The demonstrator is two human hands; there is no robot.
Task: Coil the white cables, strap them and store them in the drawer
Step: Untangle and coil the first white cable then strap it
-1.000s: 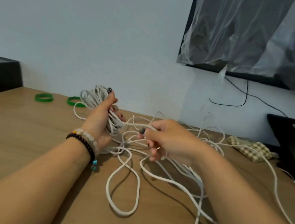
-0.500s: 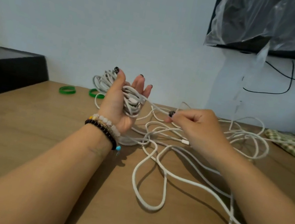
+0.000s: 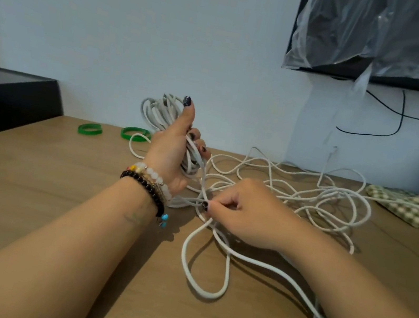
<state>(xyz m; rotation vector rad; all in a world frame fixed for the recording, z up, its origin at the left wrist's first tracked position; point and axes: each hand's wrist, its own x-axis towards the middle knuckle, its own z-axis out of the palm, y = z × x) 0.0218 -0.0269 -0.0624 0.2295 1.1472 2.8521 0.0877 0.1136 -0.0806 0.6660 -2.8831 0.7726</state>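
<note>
White cable (image 3: 262, 265) end, perhaps under right hand (image 3: 246, 215), cut off below.

Soft, even daylight w/ faint shadows under arms on table (image 3: 32, 184); slight wide-angle bending at edges, mild blur throughout.

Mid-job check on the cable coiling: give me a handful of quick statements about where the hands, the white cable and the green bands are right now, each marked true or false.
1. The left hand grips a wound bundle of white cable, raised above the wooden table. True.
2. The right hand lies flat and holds nothing. False: it pinches a strand of the loose white cable low over the table.
3. All the cable is already coiled. False: much of it still sprawls in loops across the table.
4. Two green rubber bands lie on the table near the wall, behind the left hand. True.
5. A green band is strapped round the bundle. False: no band shows on it.
</note>
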